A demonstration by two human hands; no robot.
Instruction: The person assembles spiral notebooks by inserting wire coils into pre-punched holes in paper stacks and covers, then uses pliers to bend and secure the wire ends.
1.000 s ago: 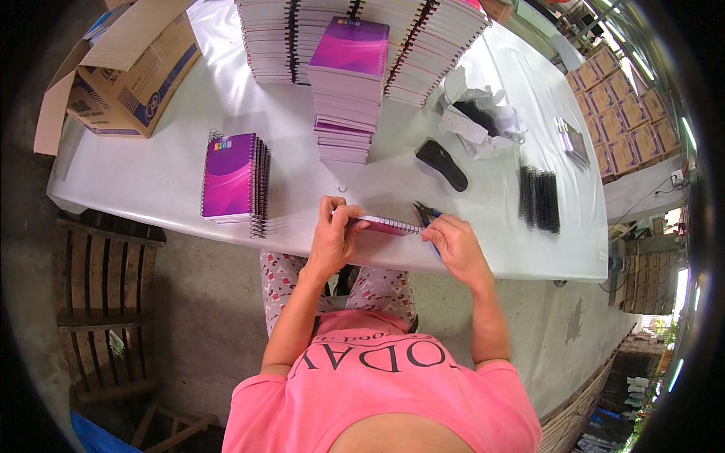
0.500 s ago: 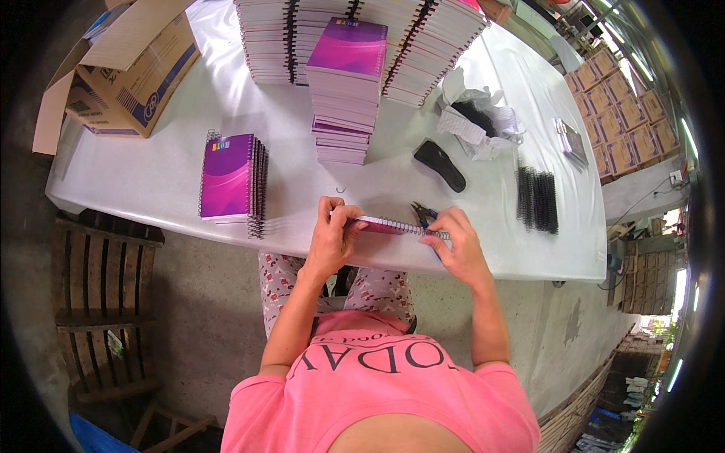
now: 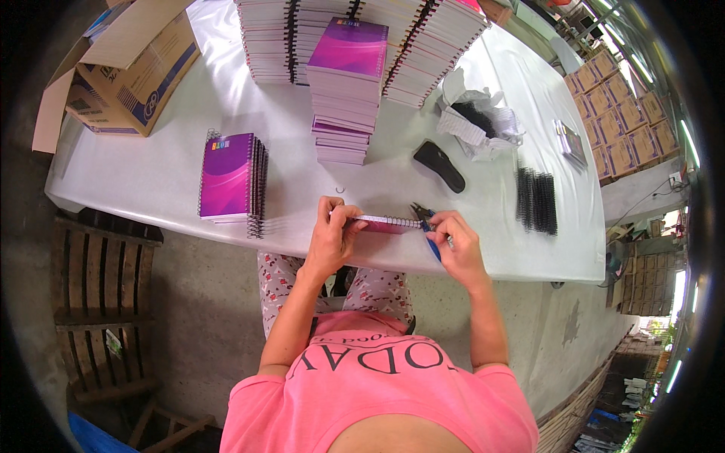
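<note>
My left hand [image 3: 332, 234] is closed on the left end of a small spiral notebook [image 3: 381, 227], held at the table's near edge with its wire coil [image 3: 404, 223] along the top and its purple-pink cover showing. My right hand [image 3: 459, 245] is beside the notebook's right end, its fingers curled over the blue-handled pliers [image 3: 430, 235], whose jaws point away from me. A bit of grey wire shows by those fingers. A small curved wire piece [image 3: 340, 190] lies just beyond the notebook.
A purple notebook stack [image 3: 226, 174] is at left, a taller one [image 3: 347, 83] behind. Spiral-bound stacks [image 3: 264, 45] fill the back. A carton [image 3: 136, 83] stands far left. A black handheld object [image 3: 439, 164], crumpled paper [image 3: 476, 121] and black coils [image 3: 537, 200] lie at right.
My right hand has shifted from pinching the loose coil end to the pliers, and more of their blue handle shows. Less coil sticks out in view. My left hand stays put.
</note>
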